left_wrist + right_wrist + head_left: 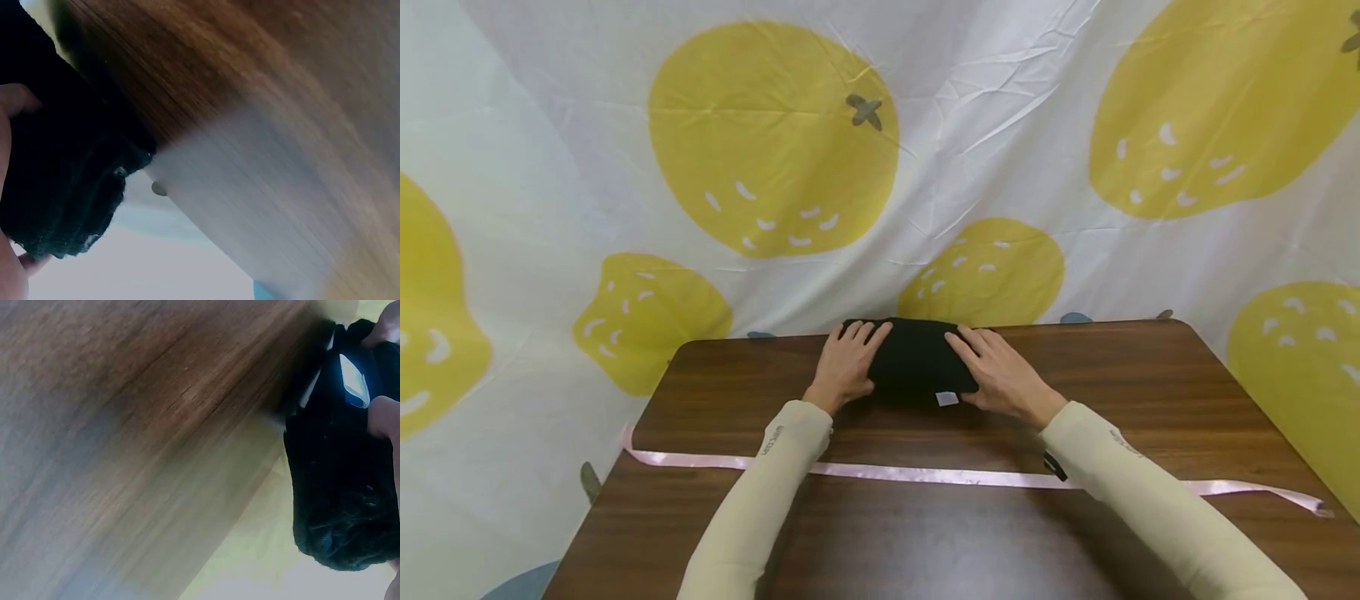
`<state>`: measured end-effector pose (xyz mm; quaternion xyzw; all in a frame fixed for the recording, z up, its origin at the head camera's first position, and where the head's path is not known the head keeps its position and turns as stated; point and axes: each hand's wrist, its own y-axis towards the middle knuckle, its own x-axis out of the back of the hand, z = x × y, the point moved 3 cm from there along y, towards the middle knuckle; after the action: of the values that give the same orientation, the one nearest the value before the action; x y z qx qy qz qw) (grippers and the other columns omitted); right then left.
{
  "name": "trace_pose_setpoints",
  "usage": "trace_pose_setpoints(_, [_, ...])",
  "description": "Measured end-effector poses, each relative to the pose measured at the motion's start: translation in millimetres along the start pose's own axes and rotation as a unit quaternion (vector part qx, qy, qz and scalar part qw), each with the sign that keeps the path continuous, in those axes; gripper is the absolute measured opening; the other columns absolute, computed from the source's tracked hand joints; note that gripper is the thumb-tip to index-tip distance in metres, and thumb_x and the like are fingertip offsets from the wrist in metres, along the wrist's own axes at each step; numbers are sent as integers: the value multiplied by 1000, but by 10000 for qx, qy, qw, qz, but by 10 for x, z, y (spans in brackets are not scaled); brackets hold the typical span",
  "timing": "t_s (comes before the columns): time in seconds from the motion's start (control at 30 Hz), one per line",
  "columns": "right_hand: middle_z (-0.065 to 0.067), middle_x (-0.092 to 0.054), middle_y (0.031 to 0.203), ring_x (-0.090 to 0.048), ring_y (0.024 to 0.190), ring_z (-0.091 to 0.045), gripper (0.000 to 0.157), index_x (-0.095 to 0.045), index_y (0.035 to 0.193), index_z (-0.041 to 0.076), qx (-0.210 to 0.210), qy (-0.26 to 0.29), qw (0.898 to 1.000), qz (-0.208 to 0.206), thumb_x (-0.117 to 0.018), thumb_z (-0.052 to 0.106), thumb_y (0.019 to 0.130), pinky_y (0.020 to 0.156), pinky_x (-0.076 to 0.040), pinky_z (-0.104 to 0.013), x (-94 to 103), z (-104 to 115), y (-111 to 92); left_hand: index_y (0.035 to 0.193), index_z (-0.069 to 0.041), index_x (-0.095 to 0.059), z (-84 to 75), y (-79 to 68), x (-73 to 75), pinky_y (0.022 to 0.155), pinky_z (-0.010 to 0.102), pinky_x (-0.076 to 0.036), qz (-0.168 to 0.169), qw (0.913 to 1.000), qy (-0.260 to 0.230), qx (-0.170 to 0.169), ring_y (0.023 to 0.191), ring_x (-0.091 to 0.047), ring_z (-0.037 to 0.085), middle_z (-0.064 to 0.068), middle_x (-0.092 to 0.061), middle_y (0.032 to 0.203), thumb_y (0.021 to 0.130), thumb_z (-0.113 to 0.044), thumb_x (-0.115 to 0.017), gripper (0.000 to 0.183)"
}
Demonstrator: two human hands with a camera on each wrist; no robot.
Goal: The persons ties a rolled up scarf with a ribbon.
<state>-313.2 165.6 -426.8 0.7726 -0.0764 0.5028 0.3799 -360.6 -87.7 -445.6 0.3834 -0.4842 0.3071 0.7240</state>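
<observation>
A black bundle of folded or rolled fabric point(917, 354) is at the table's far edge, between the two hands. A small white label point(947, 399) shows on its near side, and that label point(354, 378) also appears in the right wrist view. My left hand point(847, 360) grips the left end, fingers over the top and thumb on the near side. The right hand point(1003, 372) holds the opposite end the same way. In the left wrist view the fabric's end point(69, 162) looks layered, with fingers partly out of frame. Its underside is hidden.
A pink satin ribbon point(925, 476) stretches across the brown wooden table point(925, 542), passing beneath both forearms. Behind the far edge hangs a white curtain point(970, 150) printed with yellow fruit.
</observation>
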Motion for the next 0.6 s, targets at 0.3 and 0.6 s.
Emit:
trace_pose_setpoints(0.3, [-16, -61, 126, -50, 122, -40, 99, -55, 136, 9, 125, -233, 9982, -531, -93, 48, 53, 101, -33, -65, 182, 164, 16, 153, -23, -30, 98, -69, 12, 111, 47, -36, -468, 9976, -400, -301, 135, -44, 25, 3, -49, 144, 69, -31, -85, 101])
trace_pose_setpoints(0.6, [-17, -62, 127, -53, 124, -41, 95, -55, 133, 10, 288, 91, 9980, -559, -93, 45, 53, 103, -38, -63, 327, 279, 52, 151, -23, -34, 164, -123, 70, 111, 44, -37, -850, 9934, -504, -580, 134, -43, 22, 2, -50, 142, 65, -31, -86, 101])
